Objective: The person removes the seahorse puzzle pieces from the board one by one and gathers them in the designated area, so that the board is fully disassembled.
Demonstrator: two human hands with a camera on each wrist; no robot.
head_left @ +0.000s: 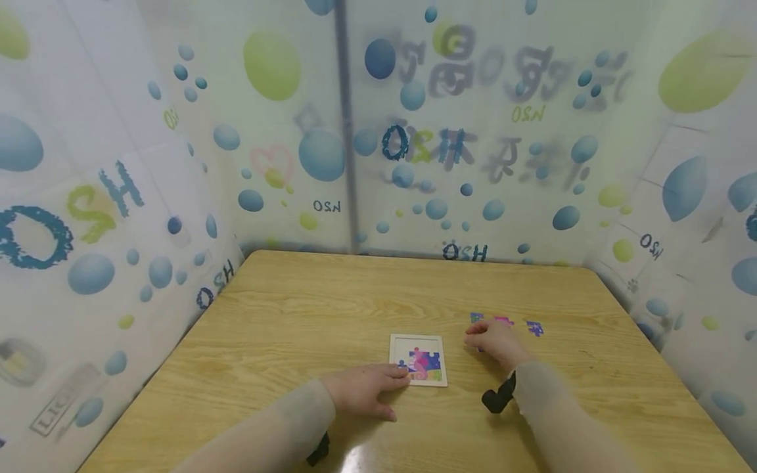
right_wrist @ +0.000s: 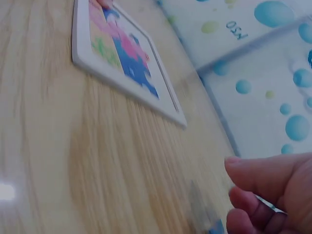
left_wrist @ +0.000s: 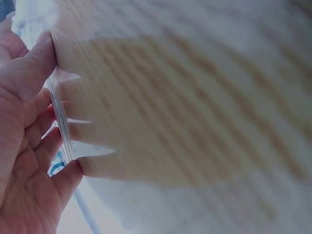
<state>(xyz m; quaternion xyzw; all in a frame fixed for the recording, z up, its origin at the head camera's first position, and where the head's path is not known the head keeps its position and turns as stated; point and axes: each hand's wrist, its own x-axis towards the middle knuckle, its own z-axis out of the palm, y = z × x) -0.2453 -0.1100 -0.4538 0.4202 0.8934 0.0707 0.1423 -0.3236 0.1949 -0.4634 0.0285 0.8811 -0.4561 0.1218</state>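
Note:
A white square puzzle frame (head_left: 443, 362) lies on the wooden table, partly filled with joined pieces (head_left: 428, 361) in pink, blue and purple. My left hand (head_left: 363, 387) rests at its lower left, fingers extended over the rim onto the picture. To the right of the frame my right hand (head_left: 499, 341) hangs low over the table with fingers loosely bent. In the right wrist view, a gap shows between its thumb and fingers, and a blurred blue piece (right_wrist: 217, 227) lies just beside the fingertips. Another view of the frame (right_wrist: 117, 82) appears there too.
Loose puzzle pieces lie past my right hand: a blue-green one (head_left: 476, 317), a pink one (head_left: 504, 321) and a purple one (head_left: 535, 328). Pale curtains (head_left: 284, 164) with blue and green dots enclose the table's far side and both sides.

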